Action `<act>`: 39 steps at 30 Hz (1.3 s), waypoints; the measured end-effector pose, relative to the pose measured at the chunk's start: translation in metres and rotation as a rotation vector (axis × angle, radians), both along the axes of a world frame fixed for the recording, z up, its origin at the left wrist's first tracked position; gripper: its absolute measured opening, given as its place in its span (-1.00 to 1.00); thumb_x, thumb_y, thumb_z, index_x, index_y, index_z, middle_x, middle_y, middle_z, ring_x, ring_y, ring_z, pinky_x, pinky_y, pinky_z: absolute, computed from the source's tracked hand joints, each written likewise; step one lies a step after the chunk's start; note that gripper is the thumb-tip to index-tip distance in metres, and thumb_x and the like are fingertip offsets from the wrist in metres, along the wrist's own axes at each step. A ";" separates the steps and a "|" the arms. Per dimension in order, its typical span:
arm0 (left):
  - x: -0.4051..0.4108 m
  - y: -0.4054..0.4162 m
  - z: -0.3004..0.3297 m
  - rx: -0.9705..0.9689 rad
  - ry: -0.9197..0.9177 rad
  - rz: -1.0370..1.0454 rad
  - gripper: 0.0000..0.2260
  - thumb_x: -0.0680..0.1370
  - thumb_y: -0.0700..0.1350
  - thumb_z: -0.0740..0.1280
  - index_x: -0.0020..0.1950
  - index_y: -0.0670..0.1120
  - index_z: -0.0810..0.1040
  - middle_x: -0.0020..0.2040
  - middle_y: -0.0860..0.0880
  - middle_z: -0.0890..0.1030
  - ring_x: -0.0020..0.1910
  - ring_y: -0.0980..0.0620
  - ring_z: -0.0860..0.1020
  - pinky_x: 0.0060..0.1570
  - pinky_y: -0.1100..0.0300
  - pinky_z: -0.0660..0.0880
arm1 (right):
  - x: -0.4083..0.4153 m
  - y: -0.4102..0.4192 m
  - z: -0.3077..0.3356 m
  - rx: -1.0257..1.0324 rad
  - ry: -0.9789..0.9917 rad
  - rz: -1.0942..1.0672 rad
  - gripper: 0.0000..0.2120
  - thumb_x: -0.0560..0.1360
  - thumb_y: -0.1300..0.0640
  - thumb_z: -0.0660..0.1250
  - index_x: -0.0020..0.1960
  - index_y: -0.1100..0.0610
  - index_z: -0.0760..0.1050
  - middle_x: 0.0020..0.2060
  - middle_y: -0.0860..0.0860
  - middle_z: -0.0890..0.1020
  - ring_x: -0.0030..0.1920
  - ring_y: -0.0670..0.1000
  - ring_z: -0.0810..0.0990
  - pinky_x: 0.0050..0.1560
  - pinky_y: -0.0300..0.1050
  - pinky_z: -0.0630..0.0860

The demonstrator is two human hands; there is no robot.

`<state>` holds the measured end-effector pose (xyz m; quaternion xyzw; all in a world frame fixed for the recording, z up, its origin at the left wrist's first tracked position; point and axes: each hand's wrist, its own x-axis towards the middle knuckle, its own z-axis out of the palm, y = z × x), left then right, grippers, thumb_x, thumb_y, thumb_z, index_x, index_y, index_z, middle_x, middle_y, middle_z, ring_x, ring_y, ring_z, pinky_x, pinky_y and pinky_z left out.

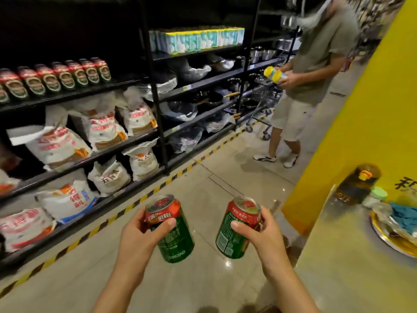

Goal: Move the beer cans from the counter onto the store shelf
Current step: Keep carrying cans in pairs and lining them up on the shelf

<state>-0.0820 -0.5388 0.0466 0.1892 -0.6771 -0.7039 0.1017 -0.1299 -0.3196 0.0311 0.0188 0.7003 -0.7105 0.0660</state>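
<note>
My left hand (142,233) grips a red-and-green beer can (173,240), upright and tilted slightly, over the aisle floor. A second beer can (234,231) of the same kind is held in my right hand (261,236), fingers wrapped round its side. Both cans hover in front of me, between the counter (352,263) on the right and the black store shelf (74,93) on the left. A row of several matching beer cans (56,77) stands on that upper shelf.
White sacks (58,145) fill the lower shelves. Pots and pans sit on the racks farther along. A person in shorts (300,86) stands by a cart (261,109) down the aisle. On the counter are a dark bottle (358,184) and a gold tray (392,240). A yellow wall (361,114) rises on the right.
</note>
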 end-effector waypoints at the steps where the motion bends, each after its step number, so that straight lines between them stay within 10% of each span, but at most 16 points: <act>1: 0.002 -0.018 -0.002 -0.010 -0.003 0.038 -0.66 0.36 -0.22 0.46 0.03 0.07 0.47 -0.02 0.07 0.57 -0.02 0.13 0.51 -0.18 0.22 0.40 | -0.004 -0.019 0.001 0.002 0.004 0.028 -0.53 0.19 0.15 0.60 0.02 -0.05 0.49 -0.14 -0.24 0.67 -0.12 -0.23 0.63 -0.14 -0.25 0.47; 7: 0.000 -0.095 -0.005 -0.039 -0.025 0.161 -0.49 0.33 -0.13 0.49 0.25 -0.01 0.45 0.08 0.06 0.57 0.07 0.07 0.51 -0.09 0.15 0.43 | -0.032 -0.103 0.003 0.004 0.002 0.164 -0.56 0.18 0.12 0.58 -0.04 -0.08 0.46 -0.23 -0.30 0.65 -0.19 -0.33 0.60 -0.23 -0.34 0.45; 19: -0.122 -0.175 0.004 -0.076 -0.007 0.278 -0.49 0.15 0.10 0.53 0.06 0.14 0.51 0.03 0.07 0.62 0.06 0.09 0.55 -0.04 0.13 0.48 | -0.178 -0.210 0.005 -0.022 0.037 0.283 -0.47 0.07 0.04 0.54 0.00 -0.09 0.49 -0.13 -0.15 0.65 -0.16 -0.29 0.60 -0.28 -0.39 0.47; 39: -0.349 -0.358 0.000 -0.083 0.033 0.413 -0.56 0.26 -0.02 0.56 0.09 0.12 0.52 -0.02 0.08 0.65 -0.02 0.18 0.58 -0.14 0.28 0.45 | -0.428 -0.410 0.000 0.020 0.083 0.430 -0.48 0.13 0.10 0.54 0.07 -0.01 0.51 -0.10 -0.08 0.68 -0.08 -0.13 0.65 -0.18 -0.33 0.52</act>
